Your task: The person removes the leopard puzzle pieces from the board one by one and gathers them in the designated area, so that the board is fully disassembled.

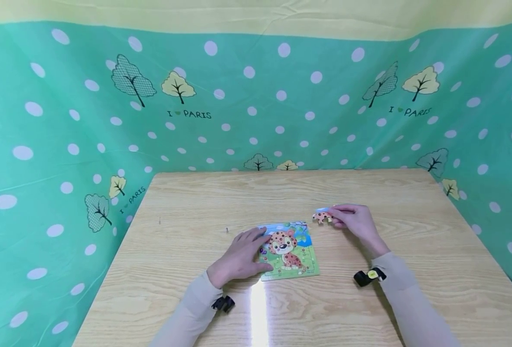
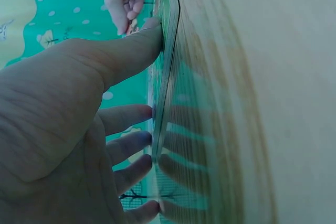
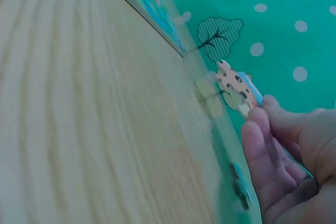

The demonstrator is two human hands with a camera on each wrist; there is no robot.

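Note:
A square jigsaw puzzle board [image 1: 304,262] with a cartoon leopard cub on green and blue lies flat on the wooden table. My left hand [image 1: 242,255] rests on the board's left side, its fingers spread. In the left wrist view, the thumb [image 2: 131,51] lies over the near edge of the board [image 2: 169,51], and the other fingertips reach its side. My right hand [image 1: 354,220] pinches a spotted puzzle piece [image 1: 322,216] between thumb and fingers, beyond the board's upper right corner. The right wrist view shows this piece [image 3: 236,85] tilted, with orange, black-spotted and blue parts.
The wooden table [image 1: 186,202] reaches back to a green polka-dot cloth [image 1: 221,130] that hangs behind and at both sides. A small dark speck [image 1: 227,230] lies left of the board. A bright light reflection crosses the table in front of the board.

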